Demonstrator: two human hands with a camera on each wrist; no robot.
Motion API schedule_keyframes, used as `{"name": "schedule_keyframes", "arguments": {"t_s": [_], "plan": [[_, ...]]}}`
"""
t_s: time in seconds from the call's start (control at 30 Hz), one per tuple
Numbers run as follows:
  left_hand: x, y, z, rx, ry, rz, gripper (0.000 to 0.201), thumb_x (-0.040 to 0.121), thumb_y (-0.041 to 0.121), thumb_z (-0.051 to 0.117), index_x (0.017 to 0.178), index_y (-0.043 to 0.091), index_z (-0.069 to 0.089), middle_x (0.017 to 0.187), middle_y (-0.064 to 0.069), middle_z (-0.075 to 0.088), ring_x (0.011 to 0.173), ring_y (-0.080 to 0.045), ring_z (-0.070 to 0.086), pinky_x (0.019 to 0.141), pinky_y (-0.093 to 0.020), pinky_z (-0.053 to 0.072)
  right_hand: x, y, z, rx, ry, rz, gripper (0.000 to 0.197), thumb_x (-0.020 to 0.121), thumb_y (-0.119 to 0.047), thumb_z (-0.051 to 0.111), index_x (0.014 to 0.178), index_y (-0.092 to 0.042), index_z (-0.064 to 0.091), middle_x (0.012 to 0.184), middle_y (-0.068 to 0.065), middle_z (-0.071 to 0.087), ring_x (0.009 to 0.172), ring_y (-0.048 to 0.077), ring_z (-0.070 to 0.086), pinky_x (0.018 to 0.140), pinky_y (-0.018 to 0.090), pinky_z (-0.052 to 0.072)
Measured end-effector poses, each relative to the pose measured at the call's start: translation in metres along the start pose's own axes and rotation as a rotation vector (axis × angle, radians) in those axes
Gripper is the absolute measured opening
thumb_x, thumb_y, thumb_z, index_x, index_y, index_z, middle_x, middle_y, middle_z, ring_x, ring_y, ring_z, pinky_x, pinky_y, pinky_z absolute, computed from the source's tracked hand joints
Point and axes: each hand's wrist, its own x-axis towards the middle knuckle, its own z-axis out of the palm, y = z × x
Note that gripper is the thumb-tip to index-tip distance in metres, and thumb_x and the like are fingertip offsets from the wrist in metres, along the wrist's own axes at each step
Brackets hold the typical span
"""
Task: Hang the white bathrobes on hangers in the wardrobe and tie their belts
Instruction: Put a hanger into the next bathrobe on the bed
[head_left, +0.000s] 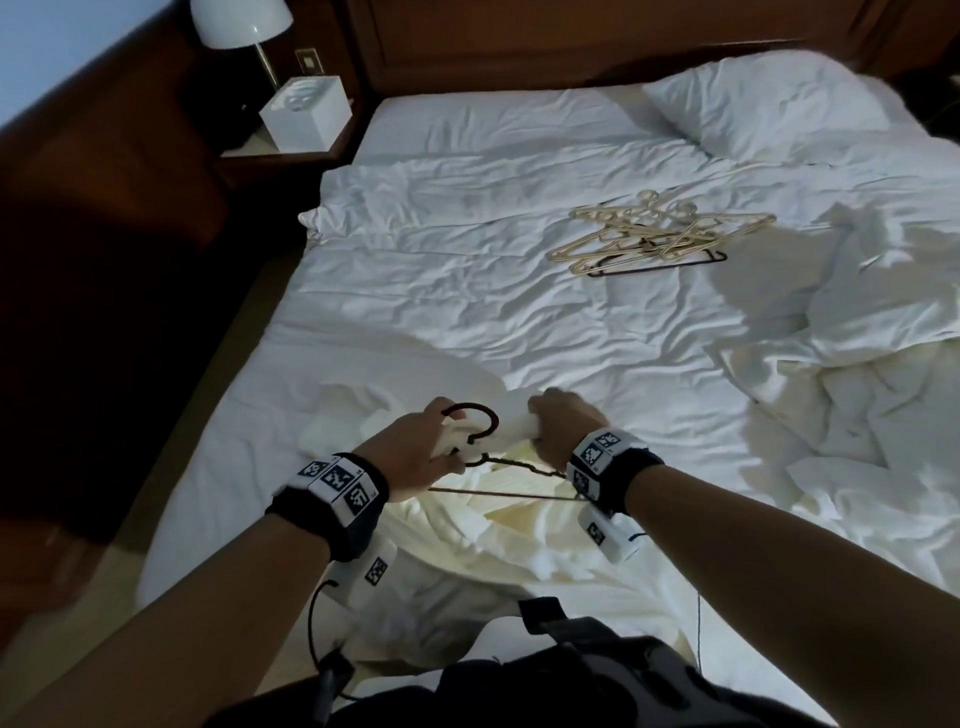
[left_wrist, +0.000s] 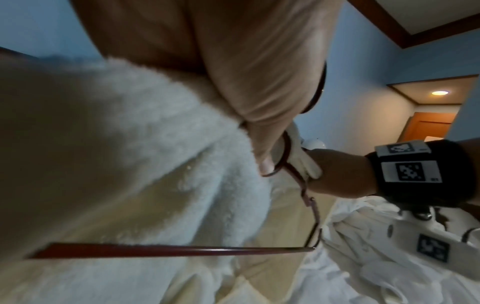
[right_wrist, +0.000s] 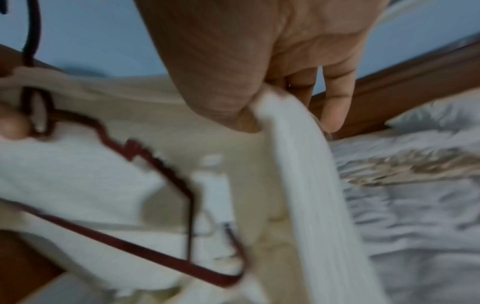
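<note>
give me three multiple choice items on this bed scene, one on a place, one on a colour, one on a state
1. Where does the pile of spare hangers lie?
A. on the nightstand
B. on the bed
C. on the floor

2. What colour is the hanger being held?
A. dark reddish-brown
B. white
C. beige

3. What is the right hand doing?
A. resting flat on the pillow
B. hanging idle
C. gripping the white bathrobe

Answers:
B: the pile of spare hangers rests on the bed.
A: the hanger in the left hand is dark reddish-brown.
C: the right hand has fingers curled round the white bathrobe.
</note>
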Motion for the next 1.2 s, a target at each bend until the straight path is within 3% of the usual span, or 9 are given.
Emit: {"name": "schedule_keyframes", "arguments": {"t_s": [0.27,0.4,0.47,0.57,0.67,0.8,0.9,1.1,1.2], "plan": [[-0.009,-0.037,-0.027,0.122,0.293,-0.138,0.029,0.098,0.023,0.051,0.124,0.01,0.051,0.105,-0.015,0.064,0.096,-0.035,0.061,0.073,-0.03,0.039,0.003,0.049,-0.048,-0.095,0.097,0.218,0.026,0.082,-0.009,0.05,0.105,-0.018,0.057,0.106,0.006,0.056,0.11,0.03,0.052,0.083,0.039,0.049],[0.002,-0.04,-0.037,-0.129,0.464,-0.239,0.014,0.096,0.028,0.053,0.096,0.015,0.048,0.076,-0.008,0.056,0.08,-0.034,0.061,0.066,-0.028,0.036,-0.03,-0.007,-0.013,0.054,-0.192,-0.051,0.051,0.085,-0.018,0.058,0.135,-0.011,0.047,0.132,0.006,0.053,0.124,0.029,0.051,0.105,0.037,0.041],[0.004,-0.035,-0.044,-0.093,0.466,-0.059,0.02,0.096,0.032,0.053,0.097,0.012,0.052,0.069,0.0,0.056,0.074,-0.032,0.06,0.061,-0.028,0.035,-0.044,-0.033,0.008,0.146,-0.315,-0.238,0.042,0.083,-0.032,0.067,0.12,-0.017,0.055,0.113,0.001,0.056,0.103,0.025,0.06,0.095,0.039,0.049],[0.002,-0.026,-0.056,-0.133,0.367,0.229,0.03,0.096,0.028,0.055,0.125,0.022,0.057,0.096,0.02,0.062,0.082,-0.004,0.058,0.07,-0.001,0.035,-0.032,-0.05,0.011,0.281,0.178,-0.225,0.044,0.079,-0.053,0.061,0.107,-0.019,0.054,0.102,-0.001,0.047,0.088,0.022,0.054,0.08,0.042,0.051],[0.002,-0.027,-0.062,-0.101,0.294,0.36,0.041,0.098,0.024,0.053,0.135,0.041,0.047,0.121,0.041,0.045,0.104,0.014,0.05,0.085,0.004,0.029,-0.011,-0.06,-0.017,0.211,0.63,-0.124,0.064,0.075,-0.061,0.061,0.119,-0.016,0.053,0.114,0.006,0.048,0.107,0.026,0.047,0.093,0.04,0.042],[-0.002,-0.022,-0.067,-0.206,0.281,0.413,0.038,0.1,0.027,0.052,0.132,0.045,0.047,0.119,0.049,0.045,0.108,0.022,0.048,0.089,-0.001,0.034,0.0,-0.074,-0.043,0.054,0.313,-0.072,0.065,0.075,-0.084,0.041,0.105,-0.029,0.058,0.101,-0.005,0.063,0.099,0.021,0.058,0.085,0.036,0.047],[-0.007,-0.027,-0.063,-0.147,0.355,0.463,0.021,0.098,0.017,0.052,0.117,0.014,0.06,0.113,0.011,0.065,0.104,-0.007,0.061,0.086,-0.016,0.043,0.003,-0.085,-0.047,0.067,0.16,-0.049,0.063,0.077,-0.084,0.028,0.094,-0.03,0.056,0.09,-0.008,0.064,0.09,0.019,0.061,0.072,0.033,0.047],[-0.007,-0.073,-0.065,0.028,0.437,0.145,0.023,0.084,0.016,0.046,0.1,0.008,0.061,0.093,-0.008,0.059,0.087,-0.026,0.057,0.076,-0.029,0.043,-0.002,-0.076,-0.061,-0.05,0.238,0.021,0.061,0.079,-0.081,0.035,0.08,-0.024,0.058,0.082,-0.005,0.065,0.083,0.022,0.062,0.065,0.03,0.045],[-0.007,-0.087,-0.063,0.16,0.272,-0.107,0.007,0.086,0.017,0.051,0.092,0.016,0.047,0.085,-0.002,0.051,0.081,-0.027,0.055,0.069,-0.034,0.043,-0.008,-0.06,-0.071,-0.114,0.241,0.051,0.06,0.079,-0.082,0.035,0.075,-0.025,0.055,0.081,-0.003,0.063,0.083,0.023,0.063,0.064,0.029,0.043]]}}
